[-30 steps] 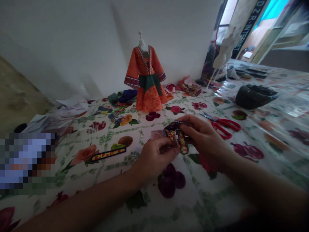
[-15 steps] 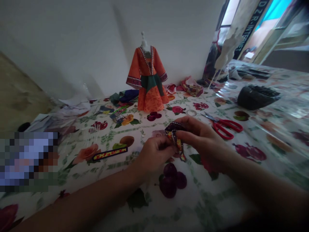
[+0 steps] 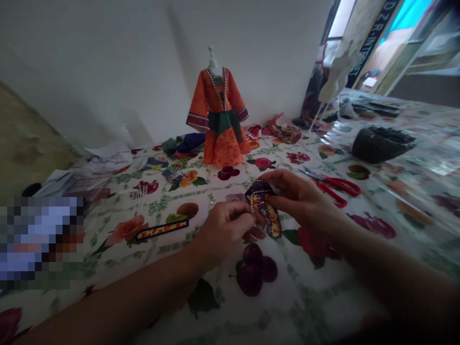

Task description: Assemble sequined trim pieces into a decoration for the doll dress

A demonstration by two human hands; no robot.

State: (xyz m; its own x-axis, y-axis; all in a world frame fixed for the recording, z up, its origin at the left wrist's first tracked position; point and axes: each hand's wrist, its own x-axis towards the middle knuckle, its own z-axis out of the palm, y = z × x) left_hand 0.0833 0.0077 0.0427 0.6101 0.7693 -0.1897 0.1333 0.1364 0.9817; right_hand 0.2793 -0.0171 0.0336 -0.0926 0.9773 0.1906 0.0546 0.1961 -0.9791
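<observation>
A small dark patterned fabric piece (image 3: pixel 273 221) with yellow and red motifs and a dotted trim lies between my hands near the middle of the table. My right hand (image 3: pixel 300 199) grips its upper right side between thumb and fingers. At its left edge, my left hand (image 3: pixel 230 223) is closed in a pinch; what lies between the fingertips is too small to make out. A flat yellow-and-red strip with a dark border (image 3: pixel 161 231) rests on the cloth to the left. Red-handled scissors (image 3: pixel 332 184) lie just beyond my right hand.
A small dress form in an orange and green outfit (image 3: pixel 224 120) stands against the wall. Fabric scraps (image 3: pixel 283 128) lie beside it. A black bundle (image 3: pixel 381 143) and a bare white form (image 3: pixel 336 79) are at the right, papers (image 3: pixel 61 184) at the left. Fruit-patterned cloth (image 3: pixel 143 306) covers the table.
The fabric piece has turned and spread, with more of its yellow-and-red lower part showing. My left fingers have shifted slightly along its left edge. The view has moved a little.
</observation>
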